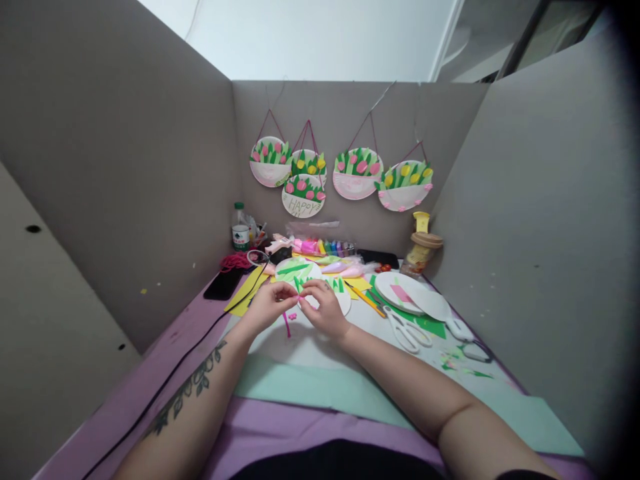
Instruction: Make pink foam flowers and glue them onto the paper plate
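My left hand and my right hand meet over the white work surface, their fingertips pinched on a small bright pink piece that looks like modelling clay. Most of that piece is hidden by the fingers. Just below lie a thin pink strip and a few tiny pink bits. Partly behind my hands is a white paper plate with green paper leaves on it. Another round plate with green strips sits farther back.
White scissors, a yellow cutter and stacked white plates are at right, near green scraps. A black cable crosses the left side by a phone. Decorated plates hang on the back panel.
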`<state>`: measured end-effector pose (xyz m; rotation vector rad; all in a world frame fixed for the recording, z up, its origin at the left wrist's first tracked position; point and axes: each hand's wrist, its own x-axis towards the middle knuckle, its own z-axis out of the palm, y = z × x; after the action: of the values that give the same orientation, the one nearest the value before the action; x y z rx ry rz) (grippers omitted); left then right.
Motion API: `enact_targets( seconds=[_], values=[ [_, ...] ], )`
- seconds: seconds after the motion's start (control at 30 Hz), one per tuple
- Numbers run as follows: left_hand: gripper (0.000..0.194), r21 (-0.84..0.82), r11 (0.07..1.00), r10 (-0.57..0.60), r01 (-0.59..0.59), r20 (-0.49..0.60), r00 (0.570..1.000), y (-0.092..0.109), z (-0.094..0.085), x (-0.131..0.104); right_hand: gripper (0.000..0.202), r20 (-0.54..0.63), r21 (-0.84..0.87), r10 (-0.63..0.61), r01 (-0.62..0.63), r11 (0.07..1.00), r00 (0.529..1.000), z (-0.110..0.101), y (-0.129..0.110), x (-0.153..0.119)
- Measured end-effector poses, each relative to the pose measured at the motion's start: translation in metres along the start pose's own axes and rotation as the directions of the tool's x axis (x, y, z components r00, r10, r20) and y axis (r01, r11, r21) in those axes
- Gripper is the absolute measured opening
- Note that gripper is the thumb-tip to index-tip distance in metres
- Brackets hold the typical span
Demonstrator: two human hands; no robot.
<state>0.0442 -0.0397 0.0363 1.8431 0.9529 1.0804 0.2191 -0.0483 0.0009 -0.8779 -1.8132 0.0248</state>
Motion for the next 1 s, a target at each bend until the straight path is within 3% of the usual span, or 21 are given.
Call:
enact_targets(
  seconds=[0.2, 0.37, 0.43, 0.57, 0.67, 0.77, 0.87, 0.93, 1.0],
  values=[
    [0.022, -0.011, 1.000, -0.017, 0.017, -0.008, 1.000, 0.005, 0.004, -0.001, 0.008, -0.008, -0.095, -0.048, 0.047, 0.994, 0.999, -0.001, -0.001, 0.000],
    [0.018, -0.027, 0.999, -0.044, 0.044, 0.012, 0.999, 0.009, 0.010, -0.003, 0.007, -0.047, -0.079, -0.060, 0.056, 0.995, 0.997, 0.001, -0.003, 0.000],
    [0.017, -0.027, 0.999, -0.044, 0.044, -0.005, 0.999, 0.008, 0.010, -0.003, 0.007, -0.064, -0.032, -0.015, 0.013, 0.999, 0.998, 0.002, -0.001, 0.003],
    [0.019, -0.002, 0.999, -0.033, 0.033, -0.132, 0.991, -0.003, -0.005, 0.003, 0.009, -0.139, 0.084, 0.227, -0.217, 0.973, 0.964, 0.000, 0.014, 0.009],
    [0.016, 0.258, 0.963, -0.022, 0.080, -0.220, 0.975, -0.018, -0.026, 0.009, 0.009, -0.148, 0.126, 0.332, -0.315, 0.941, 0.932, -0.004, 0.023, 0.009],
    [0.009, 0.592, 0.786, -0.093, 0.176, -0.169, 0.981, -0.035, -0.042, 0.013, 0.008, -0.072, 0.159, 0.327, -0.313, 0.936, 0.942, -0.004, 0.024, 0.005],
    [0.007, 0.731, 0.644, -0.206, 0.227, -0.119, 0.971, -0.047, -0.048, 0.014, 0.009, 0.014, 0.178, 0.288, -0.286, 0.942, 0.958, -0.001, 0.020, 0.003],
    [0.007, 0.701, 0.679, -0.195, 0.217, -0.114, 0.974, -0.048, -0.046, 0.015, 0.008, 0.055, 0.185, 0.261, -0.267, 0.946, 0.964, 0.001, 0.017, 0.002],
    [0.017, 0.528, 0.825, -0.133, 0.201, -0.164, 0.978, -0.042, -0.037, 0.015, 0.008, 0.075, 0.193, 0.231, -0.242, 0.951, 0.970, 0.001, 0.012, 0.002]
  ],
)
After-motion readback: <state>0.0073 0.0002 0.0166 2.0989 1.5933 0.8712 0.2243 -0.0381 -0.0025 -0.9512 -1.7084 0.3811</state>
